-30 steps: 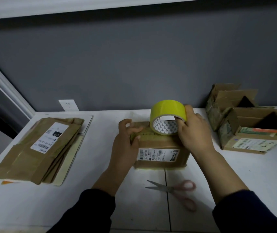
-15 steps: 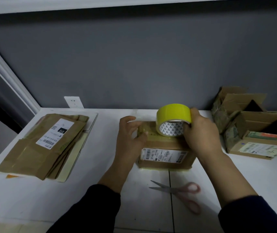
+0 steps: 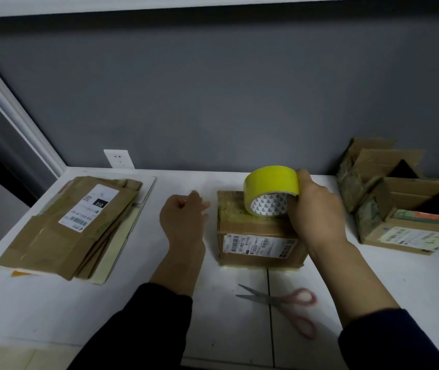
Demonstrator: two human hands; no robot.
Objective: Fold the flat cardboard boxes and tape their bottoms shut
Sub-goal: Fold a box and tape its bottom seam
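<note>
A folded cardboard box (image 3: 258,231) with a white label on its near side stands on the white table (image 3: 52,303) in the middle. A yellow tape roll (image 3: 270,192) stands on edge on the box's top. My right hand (image 3: 317,212) grips the roll from its right side. My left hand (image 3: 183,217) hovers just left of the box, apart from it, fingers loosely curled and holding nothing. A stack of flat cardboard boxes (image 3: 71,225) lies at the left.
Pink-handled scissors (image 3: 285,303) lie on the table in front of the box. Two folded boxes (image 3: 399,204) with open flaps stand at the right by the grey wall. A wall socket (image 3: 119,158) is behind the flat stack.
My left hand has let go of the box's left side and drawn away to the left. My right hand still holds the tape roll on the box top.
</note>
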